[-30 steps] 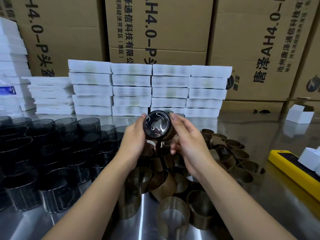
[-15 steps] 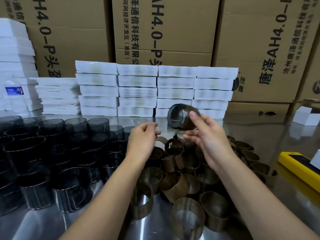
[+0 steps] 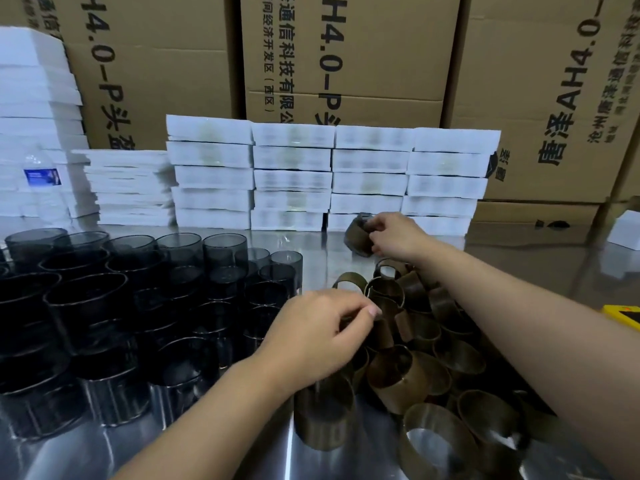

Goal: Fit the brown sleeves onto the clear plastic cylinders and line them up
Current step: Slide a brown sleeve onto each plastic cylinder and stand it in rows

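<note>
Two hands out: right hand (image 3: 394,237) grips a brown-sleeved clear plastic cylinder (image 3: 357,237) by the stacked white boxes (image 3: 292,178); left hand (image 3: 318,337) curls over the pile of loose brown plastic sleeves (image 3: 408,379), can't tell if it's holding one.

Views: one, head-worn, wide-angle.
Facing: forward to 12 o'clock, tilted down onto the steel table (image 3: 322,244).
Nearness: close; both forearms enter from 6 o'clock.
Centre: left hand (image 3: 318,337).
Reach: right hand (image 3: 398,237) at 1 o'clock grips the sleeved cylinder (image 3: 356,233).
Field: clear cylinders (image 3: 104,306) at 9 o'clock, brown sleeves (image 3: 408,375) at 5 o'clock, white boxes (image 3: 291,174) and cartons (image 3: 346,64) at 12 o'clock.
Distortion: the outer cartons lean.
</note>
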Demonstrator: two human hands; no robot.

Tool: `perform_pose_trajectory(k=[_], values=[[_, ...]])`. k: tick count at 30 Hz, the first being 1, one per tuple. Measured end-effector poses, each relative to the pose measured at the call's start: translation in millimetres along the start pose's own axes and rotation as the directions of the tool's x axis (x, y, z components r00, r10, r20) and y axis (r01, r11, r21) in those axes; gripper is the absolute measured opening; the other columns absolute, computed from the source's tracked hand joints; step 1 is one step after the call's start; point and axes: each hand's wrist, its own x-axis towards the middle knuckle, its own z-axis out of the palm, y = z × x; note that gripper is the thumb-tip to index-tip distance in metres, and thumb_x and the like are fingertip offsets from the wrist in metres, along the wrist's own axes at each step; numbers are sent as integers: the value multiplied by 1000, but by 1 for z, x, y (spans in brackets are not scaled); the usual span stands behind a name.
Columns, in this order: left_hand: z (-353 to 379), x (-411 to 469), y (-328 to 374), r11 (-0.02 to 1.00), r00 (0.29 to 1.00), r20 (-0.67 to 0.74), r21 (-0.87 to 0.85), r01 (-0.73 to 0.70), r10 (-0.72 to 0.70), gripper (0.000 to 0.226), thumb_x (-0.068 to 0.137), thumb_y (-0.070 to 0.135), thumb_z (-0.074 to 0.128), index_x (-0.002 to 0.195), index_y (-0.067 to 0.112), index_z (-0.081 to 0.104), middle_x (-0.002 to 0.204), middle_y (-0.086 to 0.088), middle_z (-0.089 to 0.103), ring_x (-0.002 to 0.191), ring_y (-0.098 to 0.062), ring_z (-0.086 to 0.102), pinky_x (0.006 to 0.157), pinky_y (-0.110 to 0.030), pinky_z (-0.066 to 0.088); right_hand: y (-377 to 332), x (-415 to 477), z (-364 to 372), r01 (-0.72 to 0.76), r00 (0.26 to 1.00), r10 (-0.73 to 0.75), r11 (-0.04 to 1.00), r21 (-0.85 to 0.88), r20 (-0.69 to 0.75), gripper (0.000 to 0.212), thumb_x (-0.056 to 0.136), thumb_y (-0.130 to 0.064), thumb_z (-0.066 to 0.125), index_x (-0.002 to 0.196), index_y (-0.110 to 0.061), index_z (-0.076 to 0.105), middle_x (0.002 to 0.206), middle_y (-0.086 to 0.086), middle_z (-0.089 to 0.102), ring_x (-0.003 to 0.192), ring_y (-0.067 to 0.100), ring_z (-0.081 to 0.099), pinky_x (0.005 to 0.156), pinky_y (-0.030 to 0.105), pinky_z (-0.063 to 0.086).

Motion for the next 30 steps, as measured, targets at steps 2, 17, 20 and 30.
perform_pose_trajectory(k=[2, 17, 20, 30], values=[[5, -3, 3, 997, 997, -1, -21, -73, 73, 33, 91, 38, 45, 97, 26, 75, 96, 15, 72, 92, 0, 63, 81, -33, 52, 0, 4, 11, 35, 999, -32, 982, -186, 15, 30, 87, -1, 45, 106, -13, 66, 112, 14, 65, 104, 31, 59, 89, 31, 48], [14, -4, 3, 990, 987, 107, -89, -108, 117, 32, 87, 39, 52, 108, 27, 74, 109, 16, 65, 106, 2, 53, 94, -29, 45, -11, 6, 28, -2, 980, 86, 908, -418, 181, 14, 90, -7, 43, 84, -5, 56, 86, 12, 57, 90, 29, 53, 58, 26, 39], [14, -3, 3, 991, 987, 107, -65, -117, 123, 33, 87, 39, 52, 110, 28, 73, 111, 16, 64, 108, 1, 52, 95, -29, 44, -28, 7, 33, 71, 975, 14, 927, -369, 222, 12, 87, -6, 44, 83, -8, 55, 87, 8, 56, 94, 29, 52, 61, 24, 42], [13, -4, 4, 987, 992, 68, -128, -99, 108, 24, 81, 27, 57, 91, 13, 74, 96, -2, 74, 95, -19, 65, 78, -35, 52, -108, -27, 90, 559, 756, -452, 822, -108, 474, 63, 95, -23, 52, 149, -33, 21, 146, 13, 32, 129, 25, 40, 100, 27, 32]])
